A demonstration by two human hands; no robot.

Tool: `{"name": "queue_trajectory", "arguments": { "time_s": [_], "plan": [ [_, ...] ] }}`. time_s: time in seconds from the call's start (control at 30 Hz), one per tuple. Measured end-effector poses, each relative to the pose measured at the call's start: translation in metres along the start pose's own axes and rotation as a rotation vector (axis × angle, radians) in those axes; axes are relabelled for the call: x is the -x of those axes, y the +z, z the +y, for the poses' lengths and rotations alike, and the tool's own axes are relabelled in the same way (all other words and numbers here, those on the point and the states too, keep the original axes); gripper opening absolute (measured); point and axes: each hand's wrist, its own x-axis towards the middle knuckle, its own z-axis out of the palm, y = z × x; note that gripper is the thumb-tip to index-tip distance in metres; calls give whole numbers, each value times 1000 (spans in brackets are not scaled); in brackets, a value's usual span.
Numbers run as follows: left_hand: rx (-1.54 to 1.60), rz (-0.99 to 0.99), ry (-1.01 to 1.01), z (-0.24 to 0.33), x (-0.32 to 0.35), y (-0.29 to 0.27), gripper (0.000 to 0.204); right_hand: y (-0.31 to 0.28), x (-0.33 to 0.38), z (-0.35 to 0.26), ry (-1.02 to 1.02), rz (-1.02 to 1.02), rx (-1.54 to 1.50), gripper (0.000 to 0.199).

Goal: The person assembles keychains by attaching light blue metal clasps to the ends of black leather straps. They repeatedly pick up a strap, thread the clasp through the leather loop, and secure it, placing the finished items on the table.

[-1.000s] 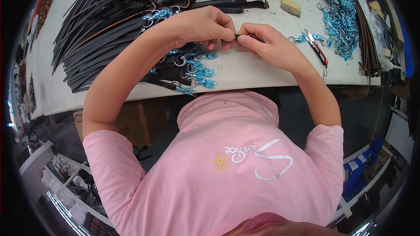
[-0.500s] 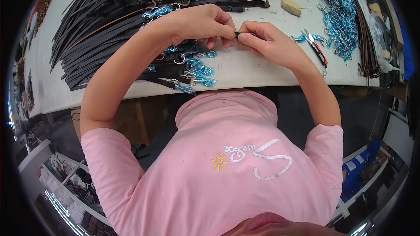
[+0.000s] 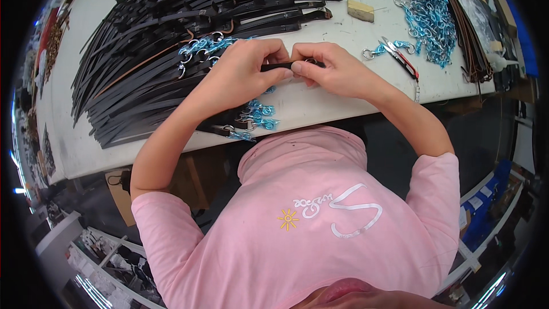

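Between my two hands runs a narrow black strap, held up over the front part of the table. My left hand is closed round it, thumb laid along its near side. Right beside it, almost touching, my right hand pinches the strap between thumb and fingers. A bit of metal glints by the right fingers, too small to name. Under and beside my left forearm lie black straps with metal rings and clasps in blue wrapping at their ends.
A large pile of black straps covers the table's far left. On the right lie red-handled snips, a heap of blue-wrapped metal clasps, a yellowish block and brown straps. The white table ends at my waist.
My left hand now grips the strap next to the right hand, where before its fingers were looser and higher. More of the strap shows between them. The view has shifted slightly.
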Motion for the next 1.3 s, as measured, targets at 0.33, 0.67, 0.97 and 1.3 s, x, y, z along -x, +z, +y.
{"name": "queue_trajectory", "arguments": {
  "time_s": [0.33,0.67,0.97,1.3],
  "plan": [
    [-274,362,27,29,54,-27,9,6,8,-42,-294,71,154,18],
    [-894,862,-46,-61,127,-93,21,47,-74,-30,-531,168,463,20],
    [-689,747,60,-61,68,-111,28,-63,45,-21,-38,490,657,21],
    [-235,737,223,-63,35,-223,25,-70,66,17,-134,483,811,17]
  ]
}}
